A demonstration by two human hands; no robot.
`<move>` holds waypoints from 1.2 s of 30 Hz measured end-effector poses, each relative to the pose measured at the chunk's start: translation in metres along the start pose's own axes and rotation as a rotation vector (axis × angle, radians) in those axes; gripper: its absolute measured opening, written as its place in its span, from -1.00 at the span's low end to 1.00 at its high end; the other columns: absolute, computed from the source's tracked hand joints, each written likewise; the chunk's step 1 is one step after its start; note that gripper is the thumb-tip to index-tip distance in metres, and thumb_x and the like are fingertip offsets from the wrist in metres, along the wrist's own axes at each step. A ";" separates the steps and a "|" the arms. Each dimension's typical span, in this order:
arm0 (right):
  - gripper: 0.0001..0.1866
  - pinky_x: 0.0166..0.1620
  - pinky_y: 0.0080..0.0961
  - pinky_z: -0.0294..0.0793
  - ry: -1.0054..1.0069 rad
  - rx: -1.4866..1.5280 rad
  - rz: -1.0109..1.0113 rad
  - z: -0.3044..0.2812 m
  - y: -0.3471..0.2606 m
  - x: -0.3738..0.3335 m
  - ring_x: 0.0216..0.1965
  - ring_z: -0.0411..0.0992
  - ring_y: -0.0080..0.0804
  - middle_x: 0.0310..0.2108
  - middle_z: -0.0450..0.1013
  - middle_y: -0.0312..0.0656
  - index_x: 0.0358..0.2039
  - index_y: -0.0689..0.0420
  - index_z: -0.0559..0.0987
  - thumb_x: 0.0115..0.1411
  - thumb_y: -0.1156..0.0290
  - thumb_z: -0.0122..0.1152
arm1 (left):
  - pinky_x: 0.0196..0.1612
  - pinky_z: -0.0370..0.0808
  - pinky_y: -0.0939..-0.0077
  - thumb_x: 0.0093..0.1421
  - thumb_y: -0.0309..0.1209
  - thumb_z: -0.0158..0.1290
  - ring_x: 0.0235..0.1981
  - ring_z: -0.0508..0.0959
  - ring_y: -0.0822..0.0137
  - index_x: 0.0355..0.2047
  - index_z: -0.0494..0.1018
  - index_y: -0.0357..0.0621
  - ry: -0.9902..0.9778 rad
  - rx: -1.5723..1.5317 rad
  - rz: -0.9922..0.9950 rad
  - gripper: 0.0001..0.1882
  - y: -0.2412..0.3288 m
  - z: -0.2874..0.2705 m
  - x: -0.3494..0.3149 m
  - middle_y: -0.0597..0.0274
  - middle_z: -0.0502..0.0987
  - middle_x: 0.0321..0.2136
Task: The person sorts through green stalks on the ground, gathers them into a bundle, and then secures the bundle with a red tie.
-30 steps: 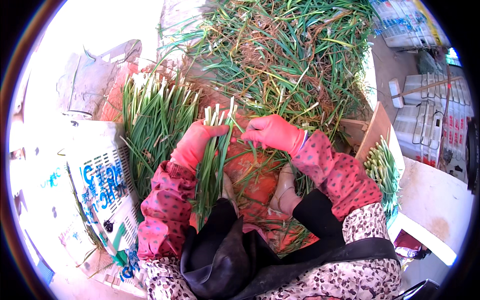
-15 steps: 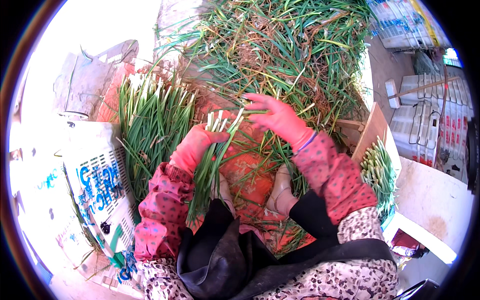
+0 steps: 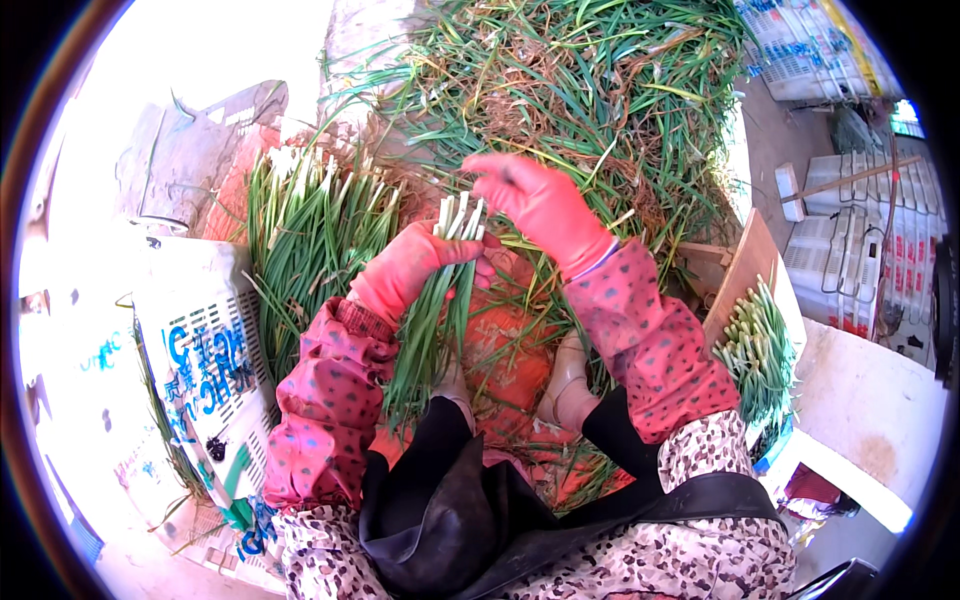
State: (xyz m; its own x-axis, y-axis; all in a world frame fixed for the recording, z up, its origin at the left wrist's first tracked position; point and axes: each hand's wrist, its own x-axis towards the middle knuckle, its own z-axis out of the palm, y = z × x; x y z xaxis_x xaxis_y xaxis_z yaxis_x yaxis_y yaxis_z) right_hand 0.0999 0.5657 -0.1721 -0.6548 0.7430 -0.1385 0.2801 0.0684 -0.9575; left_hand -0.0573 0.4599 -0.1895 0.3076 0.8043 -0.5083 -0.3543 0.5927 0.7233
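In my left hand (image 3: pixel 410 262), gloved in coral rubber, is a small bunch of scallions (image 3: pixel 440 305), the fist wrapped round it just below the white ends. Those white ends point up and away from me, and the green leaves trail down towards my left leg. My right hand (image 3: pixel 535 205), in a matching glove, hovers just above and right of the white tips. Its fingers stretch out to the left, and I see nothing held in them. Left of my hands, a thick row of scallions (image 3: pixel 315 235) rests with white ends up.
A big heap of loose leaves and roots (image 3: pixel 570 90) covers the ground ahead. White plastic crates (image 3: pixel 215 340) stand on my left, with more crates (image 3: pixel 835 235) at the far right. Beside a wooden board (image 3: pixel 735 268) sits another scallion bundle (image 3: pixel 755 335). Orange sheeting (image 3: pixel 505 360) lies between my feet.
My left hand has moved slightly up and right with the scallions, now held more upright. My right hand has shifted up and left, and its spread fingers have drawn closer together.
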 end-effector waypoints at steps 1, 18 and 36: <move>-0.70 -0.22 -0.57 0.48 0.073 -0.032 -0.117 -0.006 -0.003 0.007 -0.28 0.48 -0.54 -0.26 0.53 -0.23 -0.06 0.13 0.49 0.23 0.29 0.11 | -0.51 0.44 0.65 0.18 -0.29 0.07 -0.38 0.59 0.39 -0.22 0.48 -0.24 -0.013 -0.001 0.009 -0.73 -0.002 -0.001 0.001 0.17 0.60 -0.37; -0.54 -0.23 -0.26 0.48 -0.774 -0.170 0.500 0.067 0.047 -0.086 -0.26 0.50 -0.25 -0.35 0.53 -0.04 -0.12 0.14 0.53 0.09 0.08 0.11 | -0.24 0.53 0.46 0.24 -0.23 -0.02 -0.37 0.57 0.28 -0.14 0.40 -0.24 0.335 -0.036 0.551 -0.68 0.081 -0.073 -0.041 0.10 0.57 -0.37; -0.52 -0.39 -0.08 0.43 -0.092 -0.703 0.599 0.169 0.183 -0.002 -0.51 0.50 -0.08 -0.51 0.51 -0.06 -0.32 0.17 0.54 0.11 -0.05 0.03 | -0.62 0.43 0.52 0.07 -0.46 0.12 -0.69 0.45 0.38 -0.34 0.49 -0.26 0.656 -0.088 -0.397 -0.85 -0.050 -0.046 -0.138 0.21 0.48 -0.62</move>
State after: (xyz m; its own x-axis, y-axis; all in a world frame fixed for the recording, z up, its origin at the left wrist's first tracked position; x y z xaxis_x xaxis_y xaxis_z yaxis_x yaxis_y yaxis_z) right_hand 0.0338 0.4642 -0.3899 -0.3081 0.7308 -0.6091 0.9311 0.1003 -0.3507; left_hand -0.1222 0.3210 -0.1768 -0.1503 0.3753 -0.9146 -0.4039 0.8211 0.4033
